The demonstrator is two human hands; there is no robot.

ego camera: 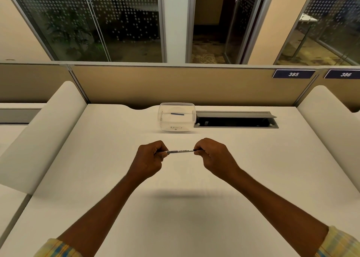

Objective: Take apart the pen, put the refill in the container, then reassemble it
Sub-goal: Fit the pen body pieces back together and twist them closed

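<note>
White plastic forms the slim barrel of the pen (180, 151), which carries a black band of print; the words "WHITE BOARD" can be read along it, and the lettering before them is too small to make out with certainty. The pen is held level in the air above the desk (116, 179), between the two hands. The left hand (151, 156) is curled closed around one end, fingertips pinching the barrel. The right hand (212, 153) is likewise closed, gripping the other end, where a short black section shows just beside the fingers. Both forearms are bare, with yellow plaid cuffs at the bottom corners.

Farther back on the desk stands a clear plastic container (176, 118), rectangular with rounded corners and no lid on it. Handwritten on its front wall is "RECYCLE" with a small mark beneath. Inside it lies a thin dark blue refill (177, 114), resting flat. Just beside the container on the right is a grey metal cable hatch (235, 119), its flap raised.

The desk surface is smooth and off-white, with rounded dividers on each side. On the tan partition behind it, two dark blue plates read "385" (293, 74) and "386" (345, 74).
</note>
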